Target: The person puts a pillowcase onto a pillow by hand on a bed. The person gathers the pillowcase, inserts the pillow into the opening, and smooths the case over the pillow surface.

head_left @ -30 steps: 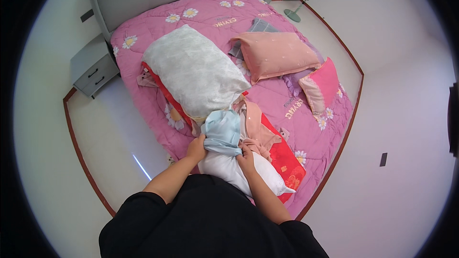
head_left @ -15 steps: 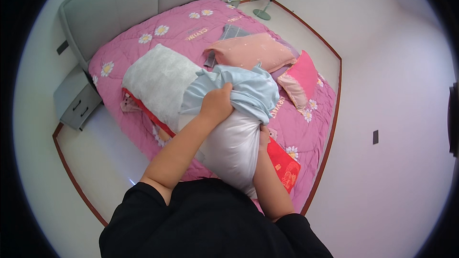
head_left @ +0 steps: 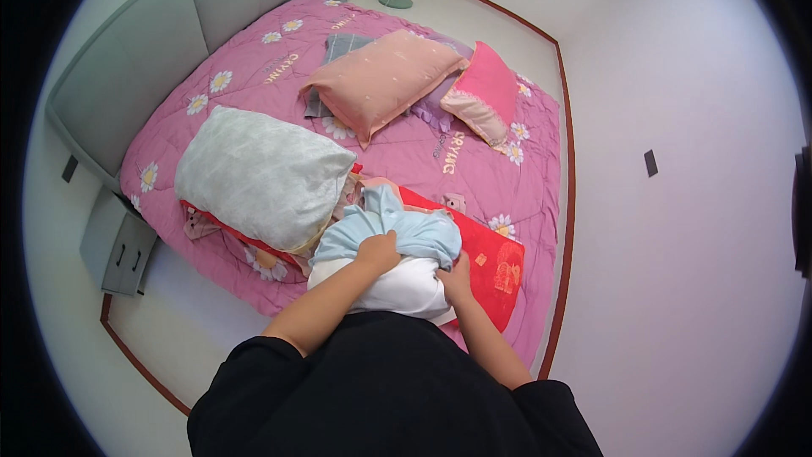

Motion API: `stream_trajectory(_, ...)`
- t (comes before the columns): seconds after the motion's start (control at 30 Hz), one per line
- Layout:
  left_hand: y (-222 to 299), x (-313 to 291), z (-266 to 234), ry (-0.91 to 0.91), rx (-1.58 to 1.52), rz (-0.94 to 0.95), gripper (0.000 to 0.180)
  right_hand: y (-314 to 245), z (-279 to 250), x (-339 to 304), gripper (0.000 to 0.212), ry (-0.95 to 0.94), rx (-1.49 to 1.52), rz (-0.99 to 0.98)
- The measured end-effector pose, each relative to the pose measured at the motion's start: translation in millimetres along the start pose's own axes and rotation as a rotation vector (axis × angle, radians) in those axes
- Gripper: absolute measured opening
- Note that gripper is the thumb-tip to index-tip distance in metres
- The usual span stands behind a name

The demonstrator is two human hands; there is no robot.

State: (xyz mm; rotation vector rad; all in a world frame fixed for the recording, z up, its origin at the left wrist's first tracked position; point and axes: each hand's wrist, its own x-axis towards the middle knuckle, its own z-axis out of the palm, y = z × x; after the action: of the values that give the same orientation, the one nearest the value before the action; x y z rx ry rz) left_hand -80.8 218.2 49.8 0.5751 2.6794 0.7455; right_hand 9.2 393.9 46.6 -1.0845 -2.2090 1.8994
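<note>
A light blue pillowcase (head_left: 414, 233) lies bunched over the far end of a white pillow (head_left: 402, 288) close against my body. My left hand (head_left: 378, 252) is closed on the bunched cloth at its left-hand side. At the right edge, where blue cloth meets white, my right hand (head_left: 457, 278) grips the pillowcase. Much of the near part of the pillow is hidden by my shirt and forearms. Just beyond my left hand rests a plump grey-white pillow (head_left: 258, 173), and a red cloth with a gold pattern (head_left: 499, 279) spreads beside my right hand.
A pink floral quilt (head_left: 254, 59) covers the bed. Farther back lie a peach pillow (head_left: 389, 80), a pink pillow (head_left: 491, 85) and a grey cloth (head_left: 342, 44). A grey headboard (head_left: 169, 42) and a nightstand (head_left: 118, 245) stand at the left, a fan base (head_left: 396, 1) far off.
Both hands have come down and nearer my body with the white pillow and blue pillowcase. The view has shifted, and more of the red cloth and the grey-white pillow shows.
</note>
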Motion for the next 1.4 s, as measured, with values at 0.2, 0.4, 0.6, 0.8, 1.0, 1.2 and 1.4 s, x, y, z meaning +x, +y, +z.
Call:
stream_trajectory(0.2, -20, -18, -8, 0.062, -0.015, -0.004, 0.032, -53, 25, -21, 0.058, 0.102, -0.892, -1.064)
stream_trajectory(0.4, -42, -26, -20, 0.090, -0.008, -0.088, 0.035, -102, 62, -9, 0.046, -0.529, -0.954, -0.467)
stream_trajectory(0.6, -51, -25, -37, 0.107, -0.098, -0.100, 0.036, -64, 112, 6, 0.009, -0.103, -1.258, -0.912)
stream_trajectory(0.8, -69, -20, -46, 0.190, -0.089, -0.067, 0.035, -58, 148, 4, 0.008, 0.005, -0.997, -0.972)
stream_trajectory(1.0, -107, -5, -70, 0.311, 0.000, 0.165, 0.031, -60, 151, -9, 0.023, -0.549, -0.806, -0.839)
stream_trajectory(1.2, -142, 8, -62, 0.386, -0.017, 0.488, 0.031, -75, 150, -13, 0.032, -0.736, -0.910, -0.729)
stream_trajectory(1.4, -158, 8, -49, 0.233, -0.117, 0.024, 0.024, -53, 152, -7, 0.033, -0.195, -0.912, -0.832)
